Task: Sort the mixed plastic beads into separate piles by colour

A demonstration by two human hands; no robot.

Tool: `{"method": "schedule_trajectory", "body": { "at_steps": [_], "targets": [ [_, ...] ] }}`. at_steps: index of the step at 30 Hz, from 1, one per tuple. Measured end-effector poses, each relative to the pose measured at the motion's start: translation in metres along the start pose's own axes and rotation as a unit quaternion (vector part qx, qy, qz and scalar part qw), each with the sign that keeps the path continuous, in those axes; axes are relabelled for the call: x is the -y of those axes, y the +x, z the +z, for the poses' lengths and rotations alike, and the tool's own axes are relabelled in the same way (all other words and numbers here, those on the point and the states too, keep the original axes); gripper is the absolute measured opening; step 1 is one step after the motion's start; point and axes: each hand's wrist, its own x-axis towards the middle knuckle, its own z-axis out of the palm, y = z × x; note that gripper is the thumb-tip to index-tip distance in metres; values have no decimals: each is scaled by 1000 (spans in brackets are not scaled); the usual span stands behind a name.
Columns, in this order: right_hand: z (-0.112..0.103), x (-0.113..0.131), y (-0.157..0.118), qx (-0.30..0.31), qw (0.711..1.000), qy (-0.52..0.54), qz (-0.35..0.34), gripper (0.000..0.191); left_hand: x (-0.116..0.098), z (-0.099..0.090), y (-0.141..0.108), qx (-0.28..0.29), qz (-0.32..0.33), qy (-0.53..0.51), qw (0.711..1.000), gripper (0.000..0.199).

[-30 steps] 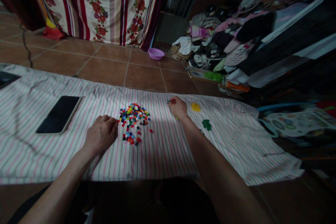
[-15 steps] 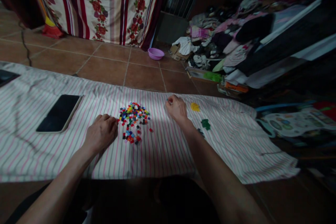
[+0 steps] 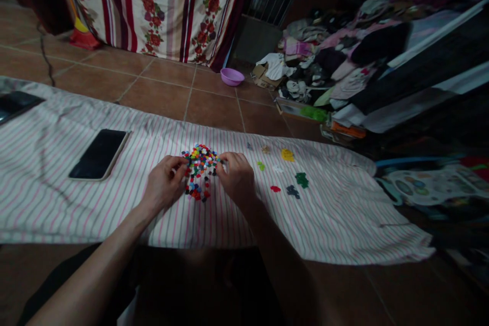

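Observation:
A pile of small multicoloured pieces lies on the striped cloth, with a smaller cluster at its near side. My left hand is at the pile's left edge, thumb and fingertips drawn together. On the opposite edge, my right hand has its fingers in a pinch. Whatever either hand grips is too small to make out. Right of my right hand lie sorted groups: yellow pieces, green pieces, dark grey pieces, red pieces, lime pieces, white pieces and beige pieces.
A phone lies on the cloth to the left, and another dark device is at the far left edge. Beyond the cloth, a purple basin stands on the tiled floor near heaped clothes.
My right hand has moved left from beside the colour groups to the pile, uncovering several groups. My left hand has shifted toward the pile, its fingers now pinched. The camera view has shifted slightly.

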Motion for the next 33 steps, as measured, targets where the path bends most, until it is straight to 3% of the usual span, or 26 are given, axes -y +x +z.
{"method": "schedule_trajectory", "body": {
  "at_steps": [4,8,15,19,22,28,33],
  "targets": [
    [7,20,-2,6,996,75,40,9,-9,14,-1,70,-73,-230,968,33],
    [9,26,0,19,961,237,144,8,-16,20,-1,80,-102,-327,936,40],
    [0,11,5,-5,807,496,319,21,-19,19,0,70,-118,-311,940,36],
    [-11,-10,5,-52,689,609,388,16,-18,23,-2,58,-153,-311,936,40],
    [-23,-29,3,-44,607,688,396,10,-17,24,-3,44,-180,-306,934,43],
    [-40,-46,-5,-15,474,788,392,4,-21,22,-5,24,-168,-271,947,38],
    [-49,-45,-6,-33,388,826,408,9,-29,21,-5,4,-153,-240,959,29]
  ]
}}
